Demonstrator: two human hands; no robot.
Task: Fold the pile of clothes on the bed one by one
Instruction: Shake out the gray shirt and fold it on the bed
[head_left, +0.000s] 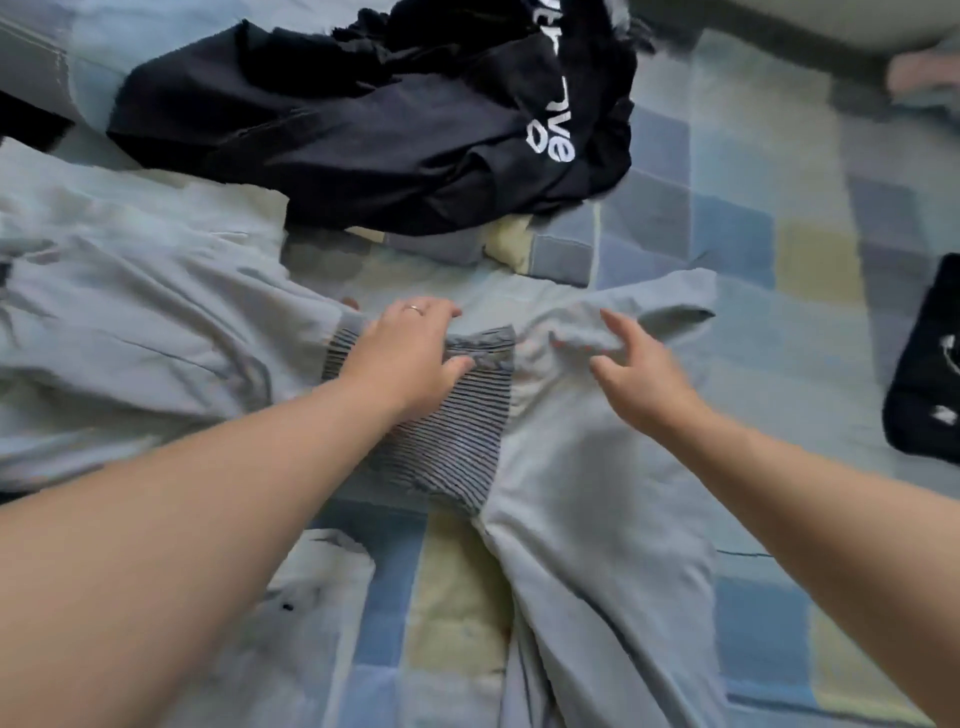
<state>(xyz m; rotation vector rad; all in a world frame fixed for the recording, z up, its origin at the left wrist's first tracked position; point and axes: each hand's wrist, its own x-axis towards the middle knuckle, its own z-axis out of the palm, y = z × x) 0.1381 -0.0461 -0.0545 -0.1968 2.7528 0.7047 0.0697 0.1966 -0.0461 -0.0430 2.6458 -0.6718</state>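
Bare left forearm (182, 519) and right forearm (805, 493) come in from the bottom corners, both cut off by the frame. Left hand (410, 358) lies palm down on the striped band (447, 431) of the grey garment (571, 493), fingers close together, ring (414, 309) on one finger. Striped cloth is bunched beside the thumb; cannot tell whether it is pinched, the frame is blurred there. Right hand (644, 379) has its fingers spread and loose over a raised fold of the grey garment, gripping nothing.

The grey garment lies mid-bed on the checked bedspread (753, 249), running out at the left and bottom edges, so its full shape is cut off.

Writing: the black top (363, 130), crumpled at the far side, shows white letters turned sideways. Only "ve" and a ring-shaped mark read; the rest is folded under. The black item (924, 364) at the right edge has white marks, unreadable, and is half out of frame.

Open bedspread: a wide strip right of the grey garment, a patch at bottom centre between its two parts, and a narrow gap between it and the black top.

Top right corner is blurred: a pale shape, maybe a foot (919, 73).
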